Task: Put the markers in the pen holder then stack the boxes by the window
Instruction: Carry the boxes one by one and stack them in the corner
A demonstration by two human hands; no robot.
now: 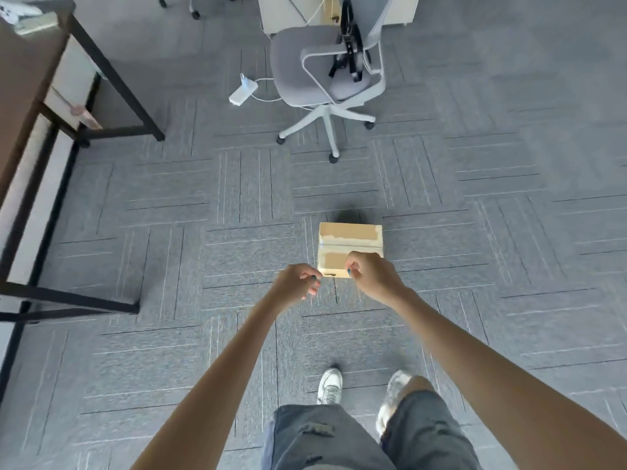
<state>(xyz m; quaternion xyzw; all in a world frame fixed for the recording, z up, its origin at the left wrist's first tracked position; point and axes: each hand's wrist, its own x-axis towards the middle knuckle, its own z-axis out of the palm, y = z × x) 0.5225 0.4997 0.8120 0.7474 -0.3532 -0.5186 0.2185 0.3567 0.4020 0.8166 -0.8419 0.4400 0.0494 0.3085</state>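
Note:
A small cardboard box (349, 240) with torn tape strips lies on the grey carpet ahead of my feet, its shadow right behind it. Both my arms stretch forward over it. My left hand (298, 283) hovers just left of the box's near edge, fingers curled in, nothing in it. My right hand (371, 276) overlaps the box's near right corner in the view, fingers also curled with nothing visible in them. I cannot tell whether it touches the box. No markers or pen holder are in view.
A grey swivel chair (325, 72) with black straps on it stands beyond the box. A white power strip (242, 91) with cable lies on the floor to the chair's left. A dark-framed table (37, 106) runs along the left side.

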